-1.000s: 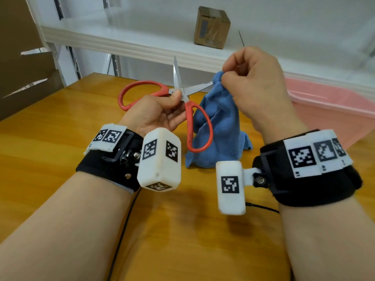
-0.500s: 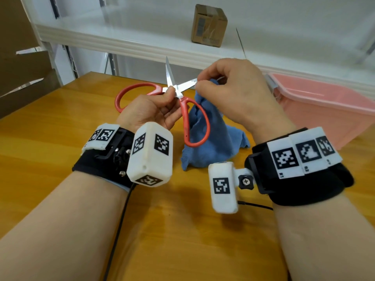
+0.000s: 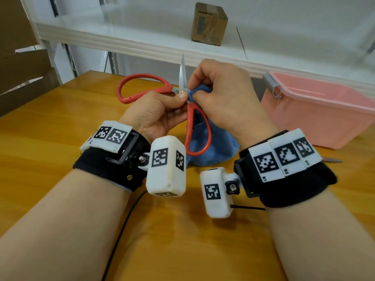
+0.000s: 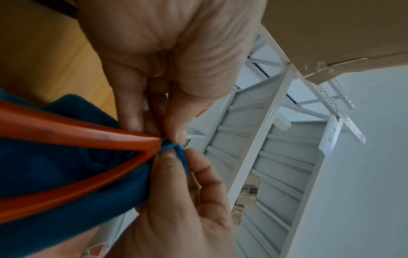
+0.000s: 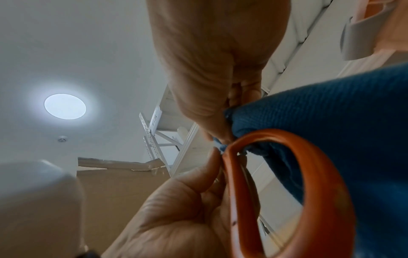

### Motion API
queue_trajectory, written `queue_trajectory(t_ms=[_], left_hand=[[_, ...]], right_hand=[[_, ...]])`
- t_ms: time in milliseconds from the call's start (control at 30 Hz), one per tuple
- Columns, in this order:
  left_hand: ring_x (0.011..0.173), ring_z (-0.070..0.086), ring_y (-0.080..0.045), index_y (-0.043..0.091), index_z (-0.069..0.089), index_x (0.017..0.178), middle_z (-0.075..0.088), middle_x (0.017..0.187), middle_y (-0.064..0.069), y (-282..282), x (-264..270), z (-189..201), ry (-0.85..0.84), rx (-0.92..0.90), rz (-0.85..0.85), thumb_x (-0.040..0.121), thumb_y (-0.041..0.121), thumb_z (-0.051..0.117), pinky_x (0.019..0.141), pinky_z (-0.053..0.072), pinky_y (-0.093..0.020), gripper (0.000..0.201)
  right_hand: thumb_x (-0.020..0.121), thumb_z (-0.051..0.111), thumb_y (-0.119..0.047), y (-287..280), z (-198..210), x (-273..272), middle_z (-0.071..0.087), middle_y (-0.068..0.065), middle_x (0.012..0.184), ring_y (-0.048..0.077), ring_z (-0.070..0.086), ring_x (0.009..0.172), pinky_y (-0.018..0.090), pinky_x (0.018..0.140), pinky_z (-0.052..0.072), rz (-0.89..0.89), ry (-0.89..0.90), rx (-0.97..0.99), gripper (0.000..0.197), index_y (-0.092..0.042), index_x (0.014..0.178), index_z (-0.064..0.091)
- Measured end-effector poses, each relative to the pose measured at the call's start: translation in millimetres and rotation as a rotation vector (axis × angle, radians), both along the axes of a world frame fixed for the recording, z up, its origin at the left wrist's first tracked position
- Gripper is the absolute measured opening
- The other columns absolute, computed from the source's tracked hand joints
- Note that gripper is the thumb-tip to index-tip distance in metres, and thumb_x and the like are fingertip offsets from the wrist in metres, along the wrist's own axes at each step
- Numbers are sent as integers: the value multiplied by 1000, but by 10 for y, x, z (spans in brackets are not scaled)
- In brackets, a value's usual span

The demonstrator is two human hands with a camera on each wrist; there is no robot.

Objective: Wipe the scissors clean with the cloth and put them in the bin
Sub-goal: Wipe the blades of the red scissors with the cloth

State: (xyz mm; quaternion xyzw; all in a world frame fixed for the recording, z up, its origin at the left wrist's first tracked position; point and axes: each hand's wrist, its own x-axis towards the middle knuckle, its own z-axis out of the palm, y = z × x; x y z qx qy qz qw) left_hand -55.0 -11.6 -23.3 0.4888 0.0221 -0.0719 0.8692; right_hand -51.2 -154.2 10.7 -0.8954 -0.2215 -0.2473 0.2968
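Red-handled scissors (image 3: 197,130) are held spread wide above the table, one steel blade (image 3: 182,74) pointing up. My left hand (image 3: 160,112) pinches them at the pivot, thumb on top. My right hand (image 3: 219,96) pinches a fold of the blue cloth (image 3: 215,147) around the other blade right at the pivot, hiding that blade. The cloth hangs down to the table behind the lower handle loop. In the left wrist view the cloth (image 4: 66,183) is bunched behind the handle (image 4: 77,139). In the right wrist view the handle loop (image 5: 309,192) crosses the cloth (image 5: 331,122).
A pink plastic bin (image 3: 316,110) stands on the wooden table (image 3: 50,128) at the right. A white shelf (image 3: 142,43) runs behind, carrying a small cardboard box (image 3: 209,23). Brown cardboard (image 3: 18,63) leans at the far left. A black cable (image 3: 121,230) runs between my forearms.
My right hand has slid the cloth down the blade from near its tip to the pivot, meeting my left thumb. The scissors stay spread and held by my left hand.
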Motion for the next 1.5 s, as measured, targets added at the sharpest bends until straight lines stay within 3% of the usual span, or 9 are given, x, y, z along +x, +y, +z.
queue_trajectory(t_ms=[167, 400, 633, 767, 900, 1000, 1267, 1400, 1500], left_hand=[[62, 67, -11, 2, 65, 77, 68, 63, -4, -23, -22, 8, -26, 31, 24, 92, -3, 55, 75, 58, -27, 19], [64, 65, -13, 1, 64, 80, 66, 67, -5, -33, -40, 34, -6, -8, 52, 90, -1, 57, 77, 58, -30, 12], [71, 66, -15, 1, 65, 80, 67, 68, -6, -20, -69, 58, -1, 9, 41, 91, -1, 56, 80, 57, -31, 14], [67, 65, -14, 2, 63, 80, 65, 66, -5, -29, -60, 58, -1, 1, 52, 91, -1, 57, 80, 58, -32, 12], [71, 67, -16, 0, 65, 82, 68, 69, -6, -47, -86, 65, -31, 15, 14, 91, -3, 55, 69, 61, -27, 15], [75, 67, -18, 0, 67, 81, 70, 73, -7, -53, -92, 72, -33, 41, -3, 91, -3, 55, 71, 60, -28, 16], [69, 67, -16, 0, 64, 79, 67, 68, -5, -41, -88, 69, -39, 39, -5, 90, -3, 57, 68, 61, -28, 13], [80, 67, -20, -1, 66, 86, 69, 81, -10, -52, -91, 52, -43, 63, -40, 91, -2, 56, 65, 60, -26, 12], [77, 68, -19, -1, 65, 85, 69, 78, -9, -57, -87, 49, -47, 64, -29, 91, -4, 55, 63, 60, -25, 12]], right_hand=[[79, 64, -11, 51, -55, 35, 65, -9, 89, 11, 62, 88, 33, 74, 55, -34, 38, 14, 18, -29, 84, 63], [80, 65, -10, -90, 3, 67, 61, -14, 80, 6, 62, 87, 20, 73, 49, -125, 14, 83, 18, -27, 83, 64], [77, 68, -12, -12, -14, 85, 60, -16, 78, 5, 62, 85, 18, 71, 48, -122, 22, 64, 19, -30, 80, 63], [77, 65, -9, -87, 25, 78, 62, -13, 80, 8, 63, 87, 25, 77, 52, -155, 8, 99, 20, -29, 78, 63], [75, 70, -15, 2, 15, 44, 66, -12, 83, 6, 64, 85, 21, 72, 51, -91, 49, 59, 15, -29, 79, 66], [76, 71, -15, -1, 7, 69, 65, -12, 82, 6, 63, 84, 17, 66, 47, -130, 67, 107, 16, -29, 77, 64], [80, 64, -10, -49, 27, 61, 63, -13, 85, 6, 61, 89, 17, 71, 48, -132, 30, 107, 17, -26, 87, 65], [78, 68, -12, -30, 26, 26, 67, -11, 85, 8, 65, 85, 28, 75, 56, -36, 94, 42, 19, -30, 81, 63], [80, 65, -9, -2, -7, 42, 62, -14, 83, 5, 61, 85, 17, 69, 50, -67, 55, 74, 20, -29, 83, 61]])
